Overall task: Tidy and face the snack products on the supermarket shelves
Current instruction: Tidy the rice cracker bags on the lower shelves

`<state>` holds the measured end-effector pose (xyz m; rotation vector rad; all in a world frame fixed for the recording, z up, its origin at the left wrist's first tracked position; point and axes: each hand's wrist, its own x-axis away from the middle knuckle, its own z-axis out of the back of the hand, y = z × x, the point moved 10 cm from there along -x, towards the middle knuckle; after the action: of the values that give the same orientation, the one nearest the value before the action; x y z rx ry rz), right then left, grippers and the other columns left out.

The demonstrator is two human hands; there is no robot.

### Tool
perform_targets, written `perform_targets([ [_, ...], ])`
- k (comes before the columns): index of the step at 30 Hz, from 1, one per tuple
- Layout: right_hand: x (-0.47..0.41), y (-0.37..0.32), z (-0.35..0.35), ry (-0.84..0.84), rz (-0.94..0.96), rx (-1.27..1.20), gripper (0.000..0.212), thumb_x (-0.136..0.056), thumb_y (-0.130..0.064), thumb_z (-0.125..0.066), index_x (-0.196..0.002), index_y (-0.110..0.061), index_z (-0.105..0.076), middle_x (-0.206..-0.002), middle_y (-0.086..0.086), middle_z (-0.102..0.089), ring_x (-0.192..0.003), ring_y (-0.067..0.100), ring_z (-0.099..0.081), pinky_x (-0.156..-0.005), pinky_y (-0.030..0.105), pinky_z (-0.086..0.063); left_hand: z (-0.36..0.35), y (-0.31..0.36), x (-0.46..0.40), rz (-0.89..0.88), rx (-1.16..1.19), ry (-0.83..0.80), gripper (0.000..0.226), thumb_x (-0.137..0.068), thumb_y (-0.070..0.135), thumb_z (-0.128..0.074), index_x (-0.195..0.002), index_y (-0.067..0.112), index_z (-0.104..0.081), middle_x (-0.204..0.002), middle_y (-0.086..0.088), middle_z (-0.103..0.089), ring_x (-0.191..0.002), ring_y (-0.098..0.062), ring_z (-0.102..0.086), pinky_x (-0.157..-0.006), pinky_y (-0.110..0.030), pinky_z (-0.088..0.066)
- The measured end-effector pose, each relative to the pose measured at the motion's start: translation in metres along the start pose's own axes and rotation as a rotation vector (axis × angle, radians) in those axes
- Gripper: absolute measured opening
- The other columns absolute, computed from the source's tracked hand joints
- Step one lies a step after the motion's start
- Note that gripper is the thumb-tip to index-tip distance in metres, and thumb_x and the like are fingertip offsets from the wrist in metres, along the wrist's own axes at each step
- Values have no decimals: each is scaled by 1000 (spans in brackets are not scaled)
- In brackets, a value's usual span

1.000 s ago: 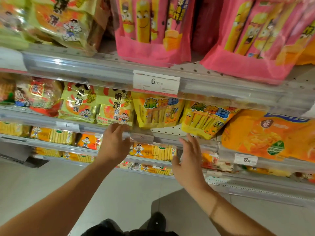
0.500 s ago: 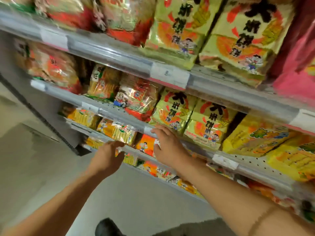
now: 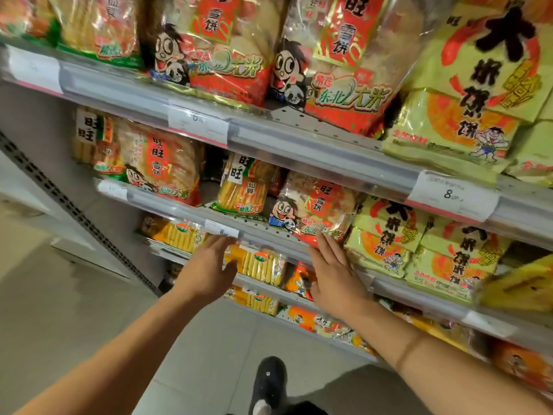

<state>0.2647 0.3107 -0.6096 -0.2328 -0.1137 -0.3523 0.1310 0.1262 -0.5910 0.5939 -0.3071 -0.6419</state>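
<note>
**Reaching for the rice-cracker shelf**

Reaching forward, both bare hands meet the front rail of the middle shelf (image 3: 191, 211). The right hand (image 3: 335, 274) is flat, its grip open — fingertips touching the bottom edge of a red rice-cracker bag (image 3: 314, 211) that leans forward at the shelf lip. The left hand (image 3: 209, 265) is spread too, holding nothing, its fingers just under a price tag (image 3: 221, 228). Beside the red bag stands a yellow cracker pack (image 3: 245, 190) to its left; green-and-orange packs (image 3: 386, 235) crowd its right. A dark shoe (image 3: 269, 381) shows on the floor below.
</note>
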Motion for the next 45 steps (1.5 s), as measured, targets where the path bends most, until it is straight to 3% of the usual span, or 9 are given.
perform_targets([
  [8, -1, 3, -16, 35, -79, 134, 70, -94, -36, -43, -155, -21, -11, -158, -3, 25, -141, 13, 31, -116, 31, 14, -2, -26, -56, -49, -229, -113, 70, -91, 26, -58, -152, 20, -25, -162, -7, -14, -146, -28, -21, -114, -44, -32],
  [14, -5, -5, -22, 37, -254, 73, 74, -93, -36, -46, -155, -20, -7, -156, -4, 25, -140, 13, 32, -113, 29, 18, -1, -39, -64, -173, -509, -110, 67, -90, 27, -50, -150, 32, -20, -159, 4, -23, -147, -25, -13, -115, -48, -23],
  [19, -14, -30, -1, 161, -389, 0, 75, -87, -30, -52, -152, -19, -17, -161, 3, 0, -146, 21, 6, -115, 29, 8, 2, -45, -72, -321, -540, -173, 70, -86, 27, -50, -150, 34, -21, -156, 6, -30, -145, -24, -21, -112, -46, -29],
  [26, -20, -41, -21, 40, -513, -58, 89, -90, -25, -56, -154, -22, 5, -157, -4, 29, -146, 17, 20, -113, 28, 9, 8, -41, -68, -439, -584, -271, 75, -90, 31, -50, -155, 24, -13, -159, 3, -23, -142, -24, -23, -107, -45, -31],
  [31, -23, -45, -12, 54, -552, -115, 81, -90, -28, -57, -155, -21, -10, -163, 0, 2, -149, 19, 1, -118, 29, 1, 15, -43, -62, -436, -463, -328, 75, -92, 34, -52, -156, 22, -13, -163, 3, -15, -148, -21, -11, -113, -45, -23],
  [35, -57, -79, 23, 243, -395, -289, 58, -88, -24, -61, -142, -12, -43, -152, 7, -33, -139, 22, -30, -112, 25, -20, 71, -60, -61, -456, -157, -56, 50, -87, 20, -63, -135, 16, -51, -136, -8, -52, -122, -30, -49, -96, -42, -43],
  [38, -90, -103, 38, 292, -339, -426, 63, -89, -33, -65, -143, -12, -40, -137, 7, -49, -122, 23, -47, -98, 22, -32, 139, -111, -72, -218, 37, 287, 40, -86, 19, -68, -121, 7, -54, -114, -11, -53, -109, -30, -48, -89, -42, -44],
  [42, -123, -99, 35, 303, -525, -560, 89, -83, -58, -64, -150, -14, -24, -91, -14, -54, -83, 13, -52, -70, 21, -39, 187, -166, -96, 89, 192, 421, 98, -74, 33, -83, -145, -1, -25, -142, -19, -34, -134, -33, -31, -113, -41, -28],
  [45, -140, -89, 27, 236, -632, -546, 86, -77, -70, -61, -138, -14, -37, -107, -4, -57, -95, 24, -57, -75, 25, -38, 189, -164, -121, 53, 292, 307, 119, -66, 42, -87, -153, 15, -11, -152, -11, -31, -141, -28, -29, -117, -46, -26],
])
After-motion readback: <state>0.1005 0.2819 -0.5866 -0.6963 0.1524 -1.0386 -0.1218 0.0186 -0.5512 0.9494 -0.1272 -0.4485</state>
